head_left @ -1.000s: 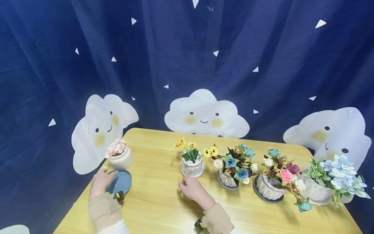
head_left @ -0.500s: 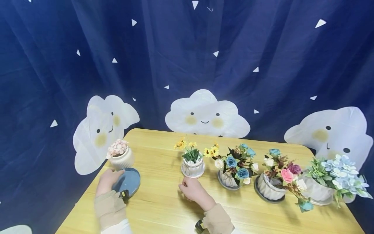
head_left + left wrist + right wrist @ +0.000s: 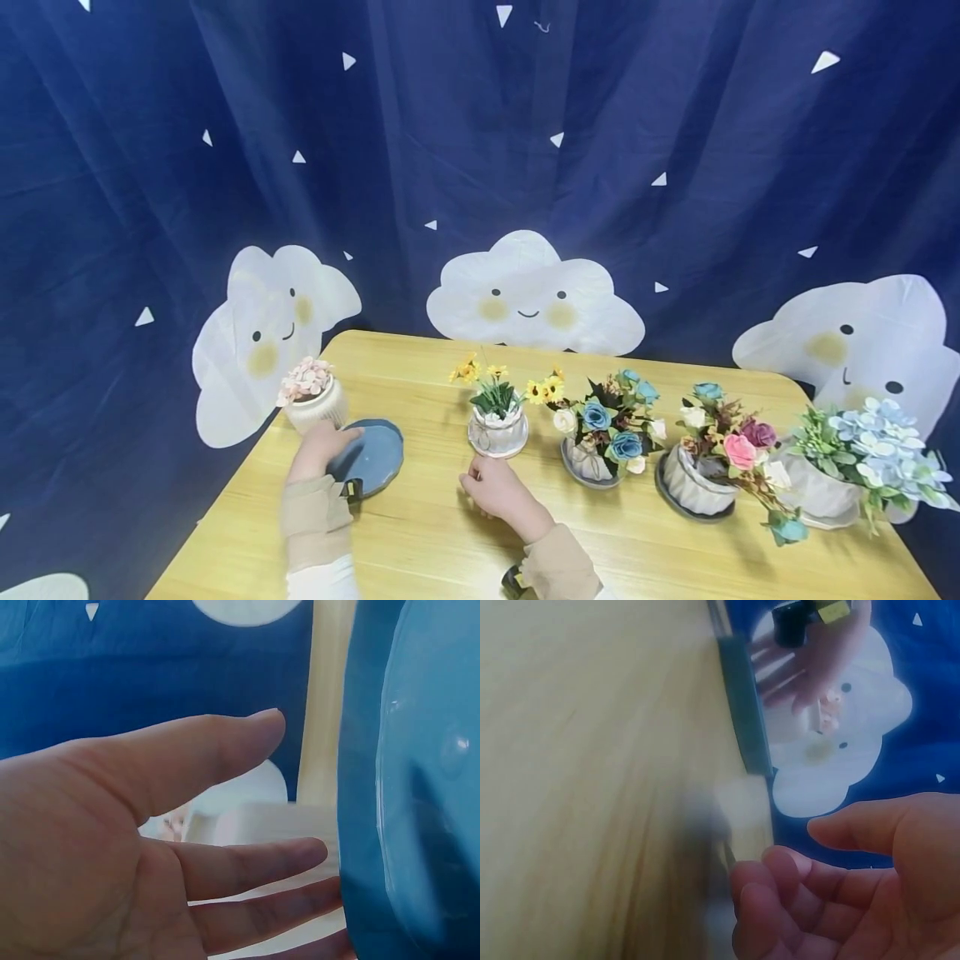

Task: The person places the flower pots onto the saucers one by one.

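A round blue plate [image 3: 378, 460] lies on the wooden table at the left. My left hand [image 3: 322, 448] is at its left edge. In the left wrist view the fingers [image 3: 255, 866] are straight, with lower fingertips right at the plate's rim [image 3: 360, 795], and the thumb stands apart. Just beyond this hand is a white ribbed pot [image 3: 321, 410] of pink flowers. My right hand [image 3: 495, 487] rests low over the table, fingers loosely curled and holding nothing. It is nearest to a small whitish pot [image 3: 498, 433] with yellow flowers.
Right of the yellow flowers stand a pot with blue and white roses [image 3: 591, 460], a pot with pink and purple roses [image 3: 697, 483] and a pot of pale blue hydrangeas [image 3: 821, 492]. A dark blue curtain [image 3: 480, 167] with cloud faces hangs behind the table [image 3: 420, 550].
The blue plate has moved right across the table, away from the pink flower pot, with my left hand following at its edge. My right hand has stayed in place.
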